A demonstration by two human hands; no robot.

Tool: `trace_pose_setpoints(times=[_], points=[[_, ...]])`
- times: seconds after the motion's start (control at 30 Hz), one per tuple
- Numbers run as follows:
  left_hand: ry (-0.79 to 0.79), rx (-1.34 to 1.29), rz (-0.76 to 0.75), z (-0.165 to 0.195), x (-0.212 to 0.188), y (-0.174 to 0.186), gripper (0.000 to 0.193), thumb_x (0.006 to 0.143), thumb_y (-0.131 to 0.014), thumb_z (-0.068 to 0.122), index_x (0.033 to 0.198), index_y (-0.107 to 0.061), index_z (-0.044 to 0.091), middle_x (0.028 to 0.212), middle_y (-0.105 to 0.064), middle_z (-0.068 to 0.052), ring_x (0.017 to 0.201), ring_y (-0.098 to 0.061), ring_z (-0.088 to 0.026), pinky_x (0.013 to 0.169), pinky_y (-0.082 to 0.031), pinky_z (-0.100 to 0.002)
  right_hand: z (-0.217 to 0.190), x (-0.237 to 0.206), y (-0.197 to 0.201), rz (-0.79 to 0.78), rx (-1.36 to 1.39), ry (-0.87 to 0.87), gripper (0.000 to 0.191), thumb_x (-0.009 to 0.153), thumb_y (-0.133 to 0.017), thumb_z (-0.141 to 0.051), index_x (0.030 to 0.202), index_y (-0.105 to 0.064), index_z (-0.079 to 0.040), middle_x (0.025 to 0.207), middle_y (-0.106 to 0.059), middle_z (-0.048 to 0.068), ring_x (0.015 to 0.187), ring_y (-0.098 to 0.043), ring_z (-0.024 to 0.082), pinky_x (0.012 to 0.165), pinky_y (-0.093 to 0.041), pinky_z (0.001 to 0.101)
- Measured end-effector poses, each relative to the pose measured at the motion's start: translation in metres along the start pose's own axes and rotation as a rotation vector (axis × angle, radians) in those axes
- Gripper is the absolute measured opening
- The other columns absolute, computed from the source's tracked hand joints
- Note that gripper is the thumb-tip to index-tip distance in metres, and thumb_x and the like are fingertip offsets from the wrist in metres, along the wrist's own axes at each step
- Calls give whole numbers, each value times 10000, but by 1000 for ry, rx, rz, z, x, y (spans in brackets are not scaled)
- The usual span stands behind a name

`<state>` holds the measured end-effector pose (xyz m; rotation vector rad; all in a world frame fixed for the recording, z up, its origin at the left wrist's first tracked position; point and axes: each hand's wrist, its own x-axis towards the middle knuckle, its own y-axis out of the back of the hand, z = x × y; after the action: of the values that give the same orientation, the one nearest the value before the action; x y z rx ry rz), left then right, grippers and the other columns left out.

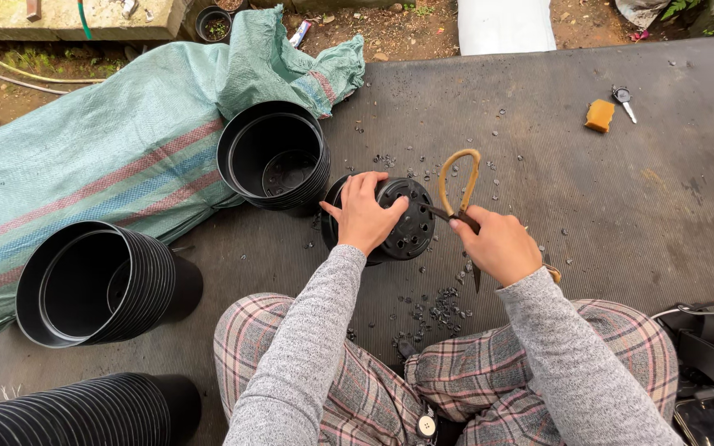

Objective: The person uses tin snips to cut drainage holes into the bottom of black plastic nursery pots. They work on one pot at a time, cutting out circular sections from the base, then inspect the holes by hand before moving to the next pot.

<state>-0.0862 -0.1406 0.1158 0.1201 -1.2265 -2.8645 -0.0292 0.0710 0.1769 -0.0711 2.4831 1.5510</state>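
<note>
Black plastic pot (411,221) gripped sideways by left hand (363,216) | scissors (459,198) clasped in right hand (499,244) | base holes being cut | next: pot likely to be turned.

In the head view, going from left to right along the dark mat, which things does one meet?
Near-left stack of black pots → upright pot stack → left hand on an upturned black pot → right hand holding scissors → yellow sponge → key.

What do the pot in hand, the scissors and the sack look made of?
Pot: thin black plastic, matte, with moulded drain holes. Scissors: dark metal blades; tan looped handles, perhaps wrapped or coated. Sack: woven plastic, going by its green crinkled cloth with red stripes.
</note>
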Motion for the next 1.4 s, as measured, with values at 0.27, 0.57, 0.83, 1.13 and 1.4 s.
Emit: trace_pose_setpoints(times=[0.27,0.57,0.83,1.13,1.4], points=[[-34,26,-8,-3,4,-2,545,821,-692,451,1291,-579,199,1376,-507,4,1460,-326,-246,1103,86,-820,0,8,-3,50,-60,-9,356,970,-598,-477,1028,-720,-149,744,-734,130,716,-709,382,652,-565,518],[-106,56,36,-1,0,-13,525,875,-660,468,1302,-574,175,1437,-527,-31,1493,-299,-274,1106,99,-798,10,16,-20,24,-26,20,367,966,-603,-456,1040,-719,-116,744,-732,140,704,-716,368,663,-568,503],[-225,67,166,14,-17,-17,456,978,-549,508,1246,-618,145,1340,-578,-48,1388,-417,-300,1121,48,-784,20,34,-43,18,346,99,340,957,-651,-356,984,-699,-21,748,-724,162,667,-702,323,666,-535,424],[-347,-68,405,14,-9,8,325,1080,-458,345,1049,-694,125,1048,-689,7,1086,-622,-237,1201,-260,-566,-4,23,-17,-51,220,287,300,930,-646,-373,1071,-714,-118,605,-667,126,514,-639,300,544,-486,431],[-342,-121,119,9,-8,-7,416,1063,-378,317,1151,-752,156,1209,-712,-4,1314,-537,-246,1164,-111,-592,4,28,-19,220,-77,582,237,951,-640,-378,956,-689,-146,660,-692,40,562,-658,284,502,-504,425]])
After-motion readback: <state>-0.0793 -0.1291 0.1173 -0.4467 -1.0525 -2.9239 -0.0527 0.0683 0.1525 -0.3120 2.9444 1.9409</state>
